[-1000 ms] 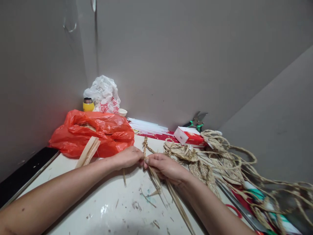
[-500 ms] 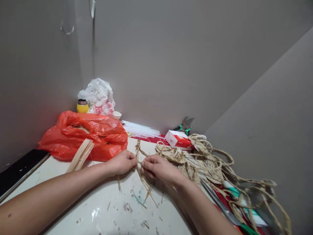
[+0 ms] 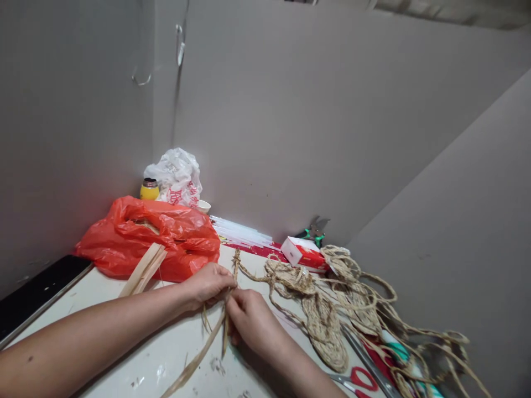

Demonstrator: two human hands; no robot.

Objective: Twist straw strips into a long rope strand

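Both my hands meet over the white table, pinching thin straw strands (image 3: 236,266) that run away from me toward a knotted end. My left hand (image 3: 211,284) grips them from the left, its thumb and fingers pressed together. Just nearer to me, my right hand (image 3: 251,319) is closed on the strands, its fingertips partly hidden. From between the hands a flat, pale straw strip (image 3: 193,365) trails to the lower left, and shorter ends hang beside it. A thin straw cord joins the knotted end to a coiled, braided straw piece (image 3: 323,334) on the right.
A red plastic bag (image 3: 186,243) with pale strips (image 3: 145,268) lies left, beside a black phone-like slab (image 3: 41,293). White sticks (image 3: 240,229), a red-white box (image 3: 301,251) and green-handled pruners (image 3: 316,229) line the back. Straw rope (image 3: 360,304) and red-handled scissors (image 3: 363,380) lie right.
My right hand has moved closer to my left hand and turned over the strands. A long flat strip now trails to the lower left. The view has shifted, showing the scissors.
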